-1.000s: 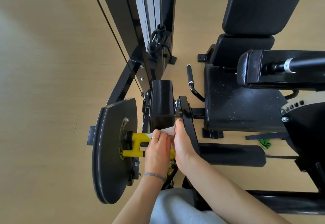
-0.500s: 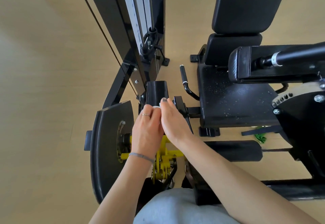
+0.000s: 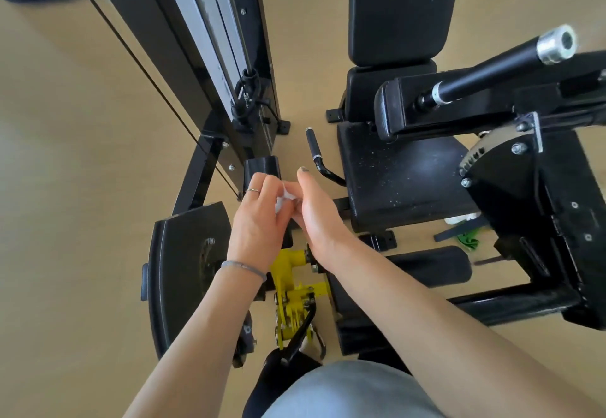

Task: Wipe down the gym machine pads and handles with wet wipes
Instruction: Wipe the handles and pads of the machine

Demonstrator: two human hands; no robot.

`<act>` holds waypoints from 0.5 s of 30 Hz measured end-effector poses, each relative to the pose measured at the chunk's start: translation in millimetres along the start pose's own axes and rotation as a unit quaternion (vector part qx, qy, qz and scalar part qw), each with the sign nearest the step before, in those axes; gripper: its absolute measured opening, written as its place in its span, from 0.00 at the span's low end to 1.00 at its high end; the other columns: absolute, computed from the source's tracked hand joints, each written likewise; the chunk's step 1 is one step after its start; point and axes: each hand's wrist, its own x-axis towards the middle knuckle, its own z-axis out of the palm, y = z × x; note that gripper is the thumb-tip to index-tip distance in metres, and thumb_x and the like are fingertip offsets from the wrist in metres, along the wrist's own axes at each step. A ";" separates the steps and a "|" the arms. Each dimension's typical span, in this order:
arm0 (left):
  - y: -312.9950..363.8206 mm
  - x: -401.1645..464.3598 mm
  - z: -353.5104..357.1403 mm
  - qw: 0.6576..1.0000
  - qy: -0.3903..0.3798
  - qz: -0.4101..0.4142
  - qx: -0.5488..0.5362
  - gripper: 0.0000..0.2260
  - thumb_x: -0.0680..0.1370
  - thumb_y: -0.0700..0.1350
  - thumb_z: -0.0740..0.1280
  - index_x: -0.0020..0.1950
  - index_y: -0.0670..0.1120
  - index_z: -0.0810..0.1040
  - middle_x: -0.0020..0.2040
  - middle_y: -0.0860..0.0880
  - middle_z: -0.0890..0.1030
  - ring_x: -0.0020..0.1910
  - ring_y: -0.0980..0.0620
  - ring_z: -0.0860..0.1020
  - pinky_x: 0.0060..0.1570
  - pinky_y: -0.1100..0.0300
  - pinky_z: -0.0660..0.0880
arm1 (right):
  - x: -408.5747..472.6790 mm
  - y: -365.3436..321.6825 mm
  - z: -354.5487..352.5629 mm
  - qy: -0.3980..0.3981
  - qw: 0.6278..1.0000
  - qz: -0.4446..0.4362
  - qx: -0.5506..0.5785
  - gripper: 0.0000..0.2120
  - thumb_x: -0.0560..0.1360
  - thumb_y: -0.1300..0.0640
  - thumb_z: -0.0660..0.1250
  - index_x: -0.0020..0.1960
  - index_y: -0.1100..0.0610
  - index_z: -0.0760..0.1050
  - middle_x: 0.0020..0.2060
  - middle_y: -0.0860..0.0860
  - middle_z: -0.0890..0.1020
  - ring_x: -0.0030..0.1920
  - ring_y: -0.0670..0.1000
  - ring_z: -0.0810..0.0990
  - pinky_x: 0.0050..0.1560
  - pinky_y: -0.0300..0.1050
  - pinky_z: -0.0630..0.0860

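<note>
Both hands, left and right, are pinched together on the wipe; side handle sits at about 1 o'clock, long axis running 12-to-6, so right's nearer I'd say.

Most of the wet wipe is hidden between the left hand and right hand; the back pad is cut off by the top edge; the green item is half-hidden, unidentifiable.
</note>
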 end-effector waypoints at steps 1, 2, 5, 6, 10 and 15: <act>9.6 3.0 -1.2 0.999 0.018 -0.007 -0.029 0.06 0.80 0.42 0.69 0.51 0.45 0.72 0.53 0.50 0.72 0.43 0.54 0.74 0.37 0.71 0.73 | -5.7 -5.7 -4.6 0.003 1.000 -0.017 0.021 0.27 0.85 0.40 0.48 0.55 0.53 0.83 0.47 0.47 0.85 0.55 0.45 0.80 0.63 0.46 0.72; 21.1 6.4 -2.9 0.997 0.038 -0.012 -0.067 0.05 0.80 0.42 0.69 0.50 0.45 0.73 0.52 0.49 0.73 0.45 0.53 0.75 0.39 0.70 0.75 | -12.4 -12.0 -9.8 0.005 0.999 -0.030 0.044 0.27 0.85 0.41 0.49 0.58 0.55 0.83 0.47 0.49 0.86 0.56 0.47 0.81 0.63 0.47 0.72; 64.0 14.2 -4.6 0.984 0.076 -0.038 -0.159 0.03 0.79 0.42 0.69 0.48 0.47 0.75 0.51 0.52 0.74 0.50 0.53 0.78 0.46 0.59 0.80 | -35.7 -29.6 -33.4 0.014 0.993 -0.056 0.106 0.24 0.85 0.42 0.51 0.61 0.53 0.81 0.57 0.54 0.85 0.61 0.50 0.81 0.69 0.52 0.72; 79.8 14.8 -2.9 0.982 0.078 -0.046 -0.168 0.04 0.79 0.41 0.69 0.47 0.48 0.75 0.51 0.53 0.75 0.51 0.55 0.78 0.46 0.57 0.80 | -42.4 -33.3 -44.7 0.018 0.991 -0.068 0.111 0.22 0.85 0.43 0.52 0.62 0.52 0.80 0.59 0.54 0.83 0.63 0.50 0.80 0.70 0.51 0.71; 145.9 8.4 14.4 0.977 0.069 -0.070 -0.190 0.06 0.77 0.39 0.70 0.47 0.49 0.75 0.46 0.57 0.79 0.48 0.59 0.80 0.41 0.64 0.77 | -83.2 -35.6 -112.3 -0.004 0.990 -0.104 0.099 0.19 0.86 0.50 0.55 0.69 0.56 0.77 0.54 0.51 0.83 0.48 0.42 0.81 0.40 0.29 0.77; 235.9 -12.1 50.4 0.957 0.021 -0.097 -0.272 0.08 0.76 0.36 0.67 0.48 0.50 0.77 0.45 0.53 0.82 0.45 0.49 0.82 0.42 0.56 0.79 | -137.2 -26.8 -201.2 -0.016 0.982 -0.130 0.134 0.14 0.86 0.54 0.56 0.58 0.55 0.79 0.50 0.52 0.83 0.38 0.38 0.83 0.32 0.28 0.76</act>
